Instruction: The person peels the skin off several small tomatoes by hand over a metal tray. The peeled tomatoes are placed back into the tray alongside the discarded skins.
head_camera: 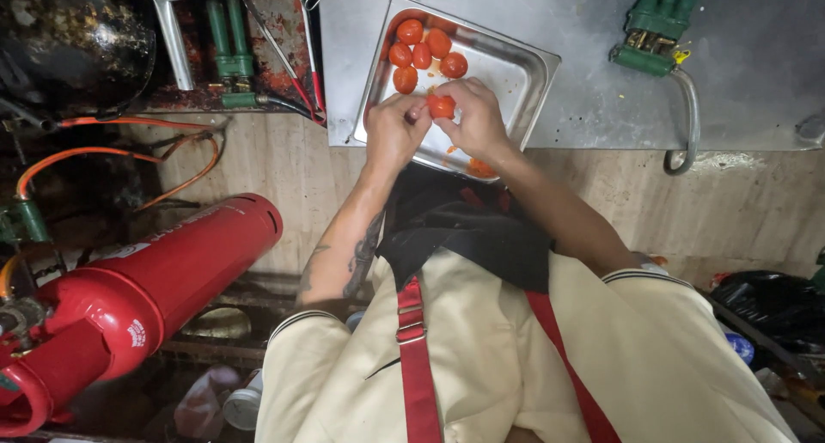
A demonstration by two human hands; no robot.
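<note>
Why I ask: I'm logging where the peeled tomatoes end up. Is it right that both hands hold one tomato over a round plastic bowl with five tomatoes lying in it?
Not quite. The container is a rectangular metal tray, not a round plastic bowl. The head view shows the left hand and right hand together holding one tomato above it, with five tomatoes lying in its far corner.

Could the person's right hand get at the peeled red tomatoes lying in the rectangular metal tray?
Probably yes: the right hand hovers over the metal tray, and the peeled red tomatoes lie uncovered just beyond it.

Dull brushed metal tray (516,73), glossy wet tomato (441,107), scuffed steel counter (584,30)
</note>
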